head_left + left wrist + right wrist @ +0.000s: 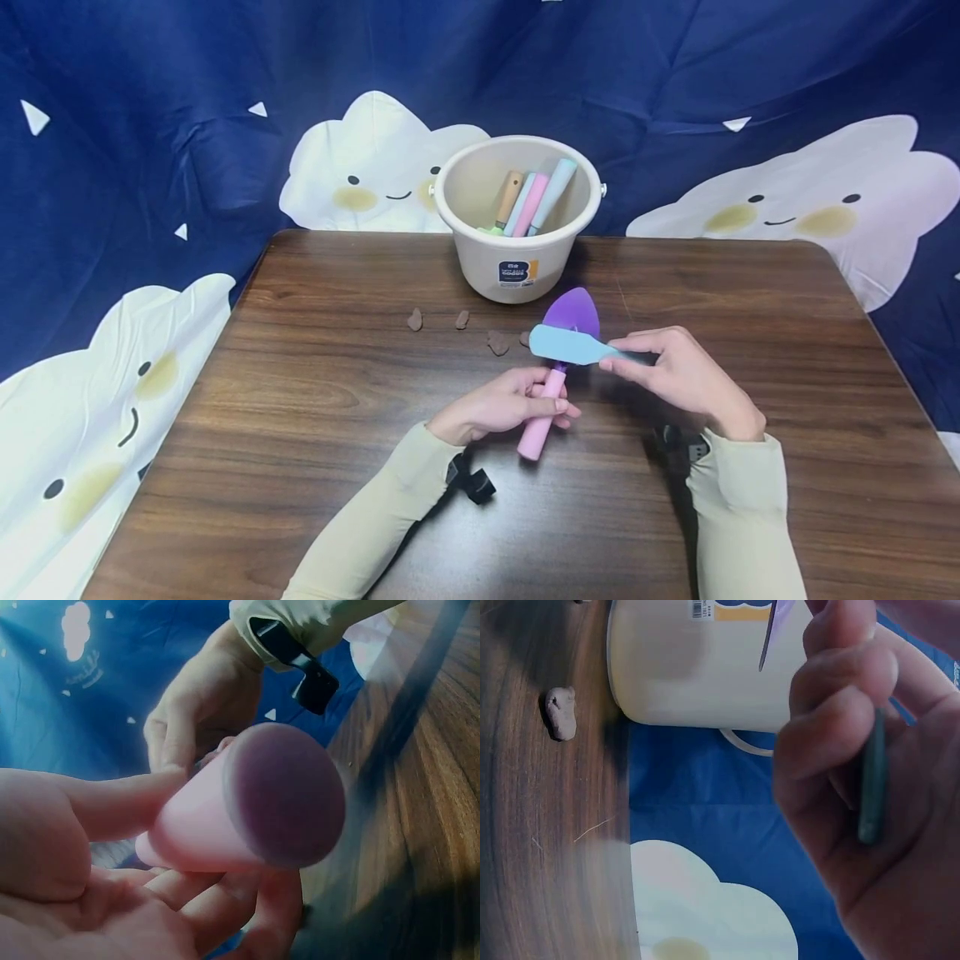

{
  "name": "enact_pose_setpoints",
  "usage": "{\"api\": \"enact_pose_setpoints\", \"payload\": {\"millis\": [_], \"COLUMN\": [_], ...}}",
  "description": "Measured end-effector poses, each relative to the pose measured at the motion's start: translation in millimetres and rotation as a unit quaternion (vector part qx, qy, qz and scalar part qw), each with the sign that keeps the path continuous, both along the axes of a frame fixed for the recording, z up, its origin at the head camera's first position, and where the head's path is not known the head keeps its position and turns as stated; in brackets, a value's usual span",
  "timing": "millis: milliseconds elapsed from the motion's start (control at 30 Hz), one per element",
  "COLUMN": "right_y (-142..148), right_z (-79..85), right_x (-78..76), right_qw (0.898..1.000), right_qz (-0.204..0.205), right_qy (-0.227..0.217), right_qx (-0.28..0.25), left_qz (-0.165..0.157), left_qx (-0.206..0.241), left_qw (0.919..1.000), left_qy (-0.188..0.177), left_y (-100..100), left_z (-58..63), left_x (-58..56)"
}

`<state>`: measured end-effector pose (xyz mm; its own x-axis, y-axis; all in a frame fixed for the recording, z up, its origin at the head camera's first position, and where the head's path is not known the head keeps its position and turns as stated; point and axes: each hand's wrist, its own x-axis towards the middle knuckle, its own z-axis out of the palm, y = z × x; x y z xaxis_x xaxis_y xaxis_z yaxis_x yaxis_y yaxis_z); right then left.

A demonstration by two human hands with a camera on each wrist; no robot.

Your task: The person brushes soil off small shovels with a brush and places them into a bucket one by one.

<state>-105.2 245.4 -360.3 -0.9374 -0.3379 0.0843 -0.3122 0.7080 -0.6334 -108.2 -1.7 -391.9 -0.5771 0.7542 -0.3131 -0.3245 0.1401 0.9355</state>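
Note:
A toy trowel with a purple blade (573,307) and a pink handle (540,429) is in my left hand (513,404), thumb and fingers around the handle; the left wrist view shows the round handle end (289,799) close up. My right hand (678,375) pinches the thin end of a light blue, flat, paddle-like tool (564,344). Its broad part lies across the base of the purple blade in the head view; whether they touch I cannot tell. In the right wrist view the fingers curl round its narrow handle (872,787).
Several brown lumps (498,342) lie on the wooden table (315,400), left of the blue tool. Behind stands a cream bucket (480,267) holding several tools, with orange, blue and pink handles (531,204). A dark blue cloud-patterned curtain (225,67) hangs at the back.

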Motion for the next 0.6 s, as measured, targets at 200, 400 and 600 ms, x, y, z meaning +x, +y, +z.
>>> {"api": "enact_pose_setpoints", "payload": {"millis": [200, 400, 600], "right_y": [4.4, 8.2, 9.8], "right_z": [-3.3, -4.0, -8.6], "right_x": [-1.4, -1.8, -4.6], "right_qw": [1.0, 0.999, 0.999], "right_qz": [-0.011, -0.021, -0.04], "right_qy": [-0.012, -0.009, -0.004], "right_qx": [-0.008, -0.033, -0.035], "left_qz": [-0.003, -0.001, -0.008], "left_qx": [0.006, 0.005, 0.004], "left_qw": [1.0, 0.9999, 0.9999], "left_qy": [-0.003, -0.011, -0.008], "left_y": [0.3, 1.5, 1.7], "left_z": [-0.3, 4.8, 4.0], "left_x": [1.8, 3.7, 4.5]}}
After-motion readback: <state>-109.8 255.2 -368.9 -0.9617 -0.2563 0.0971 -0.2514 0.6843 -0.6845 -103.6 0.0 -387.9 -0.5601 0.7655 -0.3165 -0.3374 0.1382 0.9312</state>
